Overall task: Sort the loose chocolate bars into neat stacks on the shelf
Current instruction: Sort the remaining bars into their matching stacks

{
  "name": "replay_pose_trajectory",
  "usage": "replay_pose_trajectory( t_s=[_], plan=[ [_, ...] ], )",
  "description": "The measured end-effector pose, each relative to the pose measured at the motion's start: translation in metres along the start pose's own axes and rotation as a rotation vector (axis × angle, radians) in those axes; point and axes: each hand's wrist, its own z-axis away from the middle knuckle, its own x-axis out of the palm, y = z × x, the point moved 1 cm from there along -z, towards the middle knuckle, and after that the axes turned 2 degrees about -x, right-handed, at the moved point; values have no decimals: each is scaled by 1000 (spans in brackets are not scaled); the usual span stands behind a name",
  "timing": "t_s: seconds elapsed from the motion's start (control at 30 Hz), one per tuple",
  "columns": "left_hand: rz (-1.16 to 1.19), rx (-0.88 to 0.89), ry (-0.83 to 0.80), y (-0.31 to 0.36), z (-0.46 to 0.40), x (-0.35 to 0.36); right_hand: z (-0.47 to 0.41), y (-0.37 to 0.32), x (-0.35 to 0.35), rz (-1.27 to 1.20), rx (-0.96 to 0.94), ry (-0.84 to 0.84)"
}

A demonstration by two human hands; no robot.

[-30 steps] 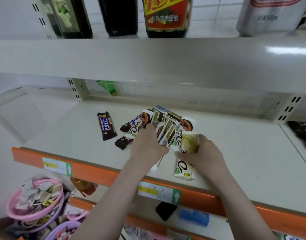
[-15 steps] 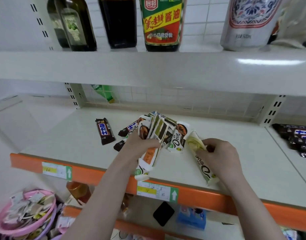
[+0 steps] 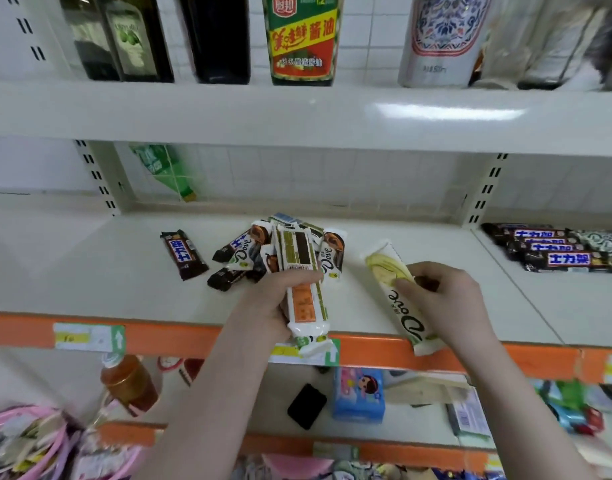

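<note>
Head view, one frame. I see the left hand [image 3: 280, 299] at centre frame, fingers curled around a bundle of white bars [image 3: 302, 282] held lengthwise; the top wrapper shows its back side, with a green and dark panel above and an orange panel below. The bundle's lower end overhangs the orange shelf edge [image 3: 200, 337].

The right hand [image 3: 446, 299], right of centre, pinches a single white Dove bar [image 3: 398, 292] between thumb and fingertips. The wrapper has a pale yellow-green swirl at its upper end and dark script lower down. The bar lies diagonally, its lower end over the shelf edge.

The loose pile [image 3: 256, 251] sits on the white shelf [image 3: 89, 265] just behind the left hand: white Dove wrappers and dark brown bars lying crosswise. One dark brown bar [image 3: 184, 253] with a blue and white label lies apart, left of the pile. At the far right of the frame, in the next bay, a stack of dark bars [image 3: 554, 247] lies in rows.

Upper shelf, top of frame: dark bottles [image 3: 124, 36], a soy sauce bottle [image 3: 302, 39] with a green, yellow and red label, and a patterned can [image 3: 443, 39]. White tiles behind. Lower left: pink baskets [image 3: 27, 441], blurred. A blue packet [image 3: 358, 396] lies on the lower shelf.
</note>
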Motion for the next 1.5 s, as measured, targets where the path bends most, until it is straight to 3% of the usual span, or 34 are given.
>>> replay_pose_trajectory(
  t_s=[0.2,0.33,0.6,0.87,1.07,1.5],
  plan=[
    [104,40,-63,-21,1,28,6,14,-33,-142,68,6],
    [107,60,-7,-36,-2,71,0,37,-69,-259,81,-2],
    [-79,168,9,-89,-32,214,-27,143,-188,-404,91,-9],
    [-24,96,75,-146,-53,352,-52,236,-300,-492,205,8],
    [-30,75,67,-161,-63,383,-57,255,-324,-591,245,15],
    [-105,201,3,-172,-88,445,-76,284,-354,-1051,385,-7]
  ],
)
